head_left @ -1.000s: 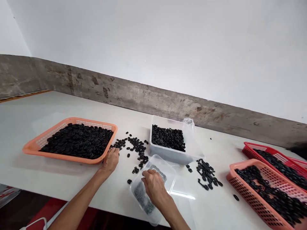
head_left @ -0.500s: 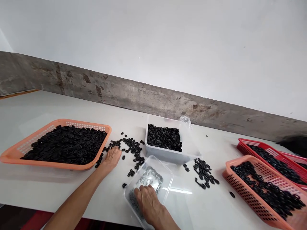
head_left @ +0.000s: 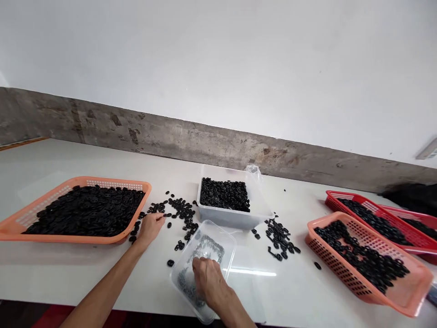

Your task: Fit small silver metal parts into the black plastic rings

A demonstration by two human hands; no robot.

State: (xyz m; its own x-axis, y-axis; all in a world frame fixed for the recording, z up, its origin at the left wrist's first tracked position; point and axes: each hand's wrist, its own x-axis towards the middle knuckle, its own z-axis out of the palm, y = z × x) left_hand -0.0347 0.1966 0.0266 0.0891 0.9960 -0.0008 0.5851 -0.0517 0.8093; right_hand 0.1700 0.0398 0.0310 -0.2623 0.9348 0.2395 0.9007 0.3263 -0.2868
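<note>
Tiny, light parts — pinch them by the rim
Left hand pinches a black ring; right hand curls inside the clear tub — grip hidden.

Your white tabletop carries a left orange basket, loose black rings, a clear container at the near edge, a grey tub, a second ring cluster, a right orange basket and a red basket.

A small workshop – bare concrete-skirted wall, long white table, baskets heaped with black rings.
</note>
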